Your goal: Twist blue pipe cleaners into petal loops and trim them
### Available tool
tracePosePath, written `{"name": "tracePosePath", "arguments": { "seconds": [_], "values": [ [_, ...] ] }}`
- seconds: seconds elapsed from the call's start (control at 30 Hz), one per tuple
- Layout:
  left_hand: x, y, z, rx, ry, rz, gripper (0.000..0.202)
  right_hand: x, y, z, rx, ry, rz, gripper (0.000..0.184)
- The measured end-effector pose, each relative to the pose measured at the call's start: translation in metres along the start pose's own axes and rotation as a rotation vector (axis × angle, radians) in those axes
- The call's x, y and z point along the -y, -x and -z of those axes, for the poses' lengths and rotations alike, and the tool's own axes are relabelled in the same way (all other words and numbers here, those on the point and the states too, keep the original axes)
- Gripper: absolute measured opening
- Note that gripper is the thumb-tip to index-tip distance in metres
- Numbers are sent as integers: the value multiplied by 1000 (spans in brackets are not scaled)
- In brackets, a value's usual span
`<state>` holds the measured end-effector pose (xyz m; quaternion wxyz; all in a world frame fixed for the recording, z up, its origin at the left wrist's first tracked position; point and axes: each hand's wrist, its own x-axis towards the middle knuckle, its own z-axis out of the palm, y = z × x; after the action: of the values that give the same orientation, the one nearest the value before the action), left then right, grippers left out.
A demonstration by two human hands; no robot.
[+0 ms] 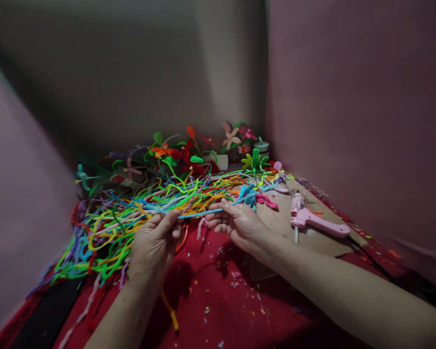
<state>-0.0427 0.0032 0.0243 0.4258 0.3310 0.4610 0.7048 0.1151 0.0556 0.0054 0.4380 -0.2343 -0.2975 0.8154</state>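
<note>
A light blue pipe cleaner (199, 214) is stretched nearly level between my two hands. My left hand (154, 242) pinches it near its left part, thumb on top. Toward its right end, my right hand (241, 225) pinches it between thumb and forefinger, the other fingers curled loosely. Behind the hands spreads a tangled heap of colourful pipe cleaners (123, 228). Just beyond my right hand lie a bent blue pipe cleaner piece (247, 195) and a pink one (267, 200).
A pink glue gun (318, 223) rests on a cardboard sheet (276, 220) at the right, its cord trailing off. Pipe cleaner flowers (231, 138) and a lidded jar (261, 145) stand at the back. Fuzz scraps litter the red cloth (203, 310). Walls close in both sides.
</note>
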Motion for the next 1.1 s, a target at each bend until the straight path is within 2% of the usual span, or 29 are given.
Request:
{"name": "tracePosePath", "arguments": {
  "seconds": [0.3,0.47,0.6,0.73,0.93,1.1],
  "values": [
    [-3,2,-2,-31,7,-3,23,-4,1,0,41,22,8,31],
    [-2,-3,1,-46,82,-34,26,-5,-2,2,83,-60,64,12],
    [3,-5,2,-24,109,-23,27,-5,0,2,106,-66,48,3],
    [7,-1,0,51,51,64,35,-8,1,2,102,5,59,11],
    [8,7,-5,138,34,79,31,-10,-1,4,103,15,77,16],
    [11,12,-9,184,-61,69,19,-11,0,4,139,12,77,22]
  ]
}}
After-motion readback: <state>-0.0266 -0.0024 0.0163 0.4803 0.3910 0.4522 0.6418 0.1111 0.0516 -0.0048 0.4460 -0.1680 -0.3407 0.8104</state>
